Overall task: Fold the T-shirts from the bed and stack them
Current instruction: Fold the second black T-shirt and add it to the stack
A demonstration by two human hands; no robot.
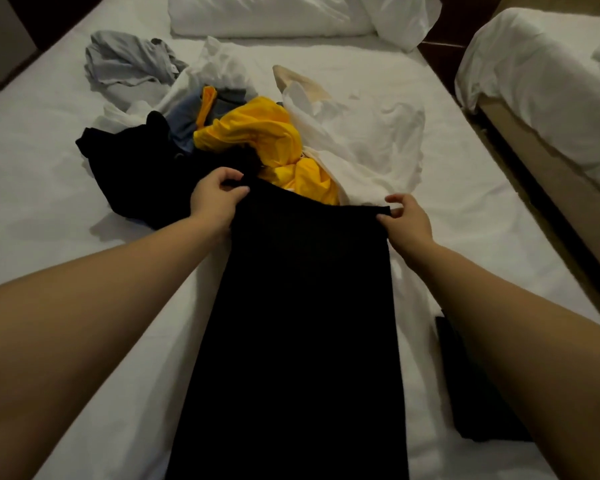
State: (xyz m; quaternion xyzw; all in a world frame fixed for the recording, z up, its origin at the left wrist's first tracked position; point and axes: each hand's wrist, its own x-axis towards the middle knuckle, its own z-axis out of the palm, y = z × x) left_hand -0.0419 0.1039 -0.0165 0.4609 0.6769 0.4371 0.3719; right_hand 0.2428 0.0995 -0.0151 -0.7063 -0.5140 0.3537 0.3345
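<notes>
- Currently on my feed: one black T-shirt (291, 323), laid as a long narrow strip down the middle of the bed (32, 168), running from the near edge of the view up to the clothes pile.
- Left hand (215, 199): fingers curled over the strip's far left corner, thumb beneath, gripping the cloth.
- Right hand (407, 220): pinches the far right corner between thumb and fingertips; the other fingers are lifted and loosely spread.
- Pile just beyond the hands, unfolded: a yellow garment (257, 140) touching the strip's far edge, a black garment (136, 168) to its left, a blue garment (181, 123) behind, white garments (361, 143) to the right.
- One grey garment (125, 64), crumpled, at the pile's far left.
- One dark folded item (471, 386), flat on the sheet beside my right forearm and partly hidden by it; I cannot tell what it is.
- Two white pillows (264, 15) at the head of the bed.
- A second bed (541, 81), white sheets, across a gap on the right.
</notes>
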